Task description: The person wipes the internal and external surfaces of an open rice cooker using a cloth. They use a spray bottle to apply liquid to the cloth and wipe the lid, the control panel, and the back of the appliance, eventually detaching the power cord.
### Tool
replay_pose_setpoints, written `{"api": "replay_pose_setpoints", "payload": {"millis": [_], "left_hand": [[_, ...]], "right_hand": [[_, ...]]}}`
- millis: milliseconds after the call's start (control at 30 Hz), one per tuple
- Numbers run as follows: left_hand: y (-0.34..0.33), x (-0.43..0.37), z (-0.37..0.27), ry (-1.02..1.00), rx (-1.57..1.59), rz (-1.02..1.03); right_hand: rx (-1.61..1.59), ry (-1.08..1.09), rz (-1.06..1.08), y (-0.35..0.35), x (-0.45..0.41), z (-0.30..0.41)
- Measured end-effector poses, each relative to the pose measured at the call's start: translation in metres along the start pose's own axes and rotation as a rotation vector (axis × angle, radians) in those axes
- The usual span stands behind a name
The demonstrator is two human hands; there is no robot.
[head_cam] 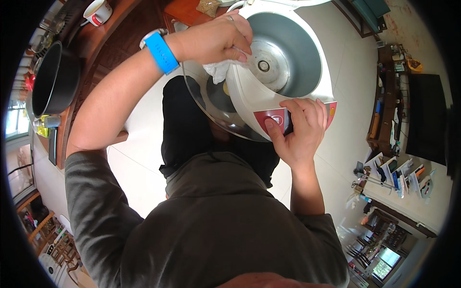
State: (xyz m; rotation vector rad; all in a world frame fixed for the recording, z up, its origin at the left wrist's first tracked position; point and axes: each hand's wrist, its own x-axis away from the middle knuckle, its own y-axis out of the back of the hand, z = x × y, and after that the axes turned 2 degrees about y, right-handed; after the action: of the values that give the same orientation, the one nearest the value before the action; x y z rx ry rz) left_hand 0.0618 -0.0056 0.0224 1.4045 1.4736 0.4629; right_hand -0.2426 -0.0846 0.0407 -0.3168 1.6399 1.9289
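A white rice cooker body (248, 93) with a red front panel is tilted before me, its grey inner well and round heating plate (275, 66) exposed. My left hand (219, 39), with a blue band at the wrist, pinches a white cloth or tissue (218, 70) at the cooker's left rim. My right hand (302, 126) grips the front panel, thumb on its face and fingers over the edge. A clear glass lid (194, 86) lies below the cooker over my lap, partly hidden by it. The cooker's lid is cut off by the top edge.
At the left, a wooden table (68, 118) holds a dark inner pot (54, 82) and a white enamel mug (98, 13). A small woven item (207, 6) is on a reddish wooden surface at the top. Shelves (383, 108) and a dark television screen (426, 115) stand at the right.
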Motion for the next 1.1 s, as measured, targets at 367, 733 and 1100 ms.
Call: {"api": "replay_pose_setpoints", "payload": {"millis": [367,733,1100], "left_hand": [[0.018,-0.010,0.039,0.025,-0.097,-0.097],[-0.051,0.044,-0.048,-0.014,0.021,-0.389],[-0.036,0.043,-0.025,0.021,-0.101,-0.336]], "right_hand": [[-0.003,0.009,-0.001,0.002,-0.001,0.001],[0.030,0.014,-0.008,-0.002,0.000,0.000],[0.033,0.053,-0.003,-0.001,0.000,-0.003]]}}
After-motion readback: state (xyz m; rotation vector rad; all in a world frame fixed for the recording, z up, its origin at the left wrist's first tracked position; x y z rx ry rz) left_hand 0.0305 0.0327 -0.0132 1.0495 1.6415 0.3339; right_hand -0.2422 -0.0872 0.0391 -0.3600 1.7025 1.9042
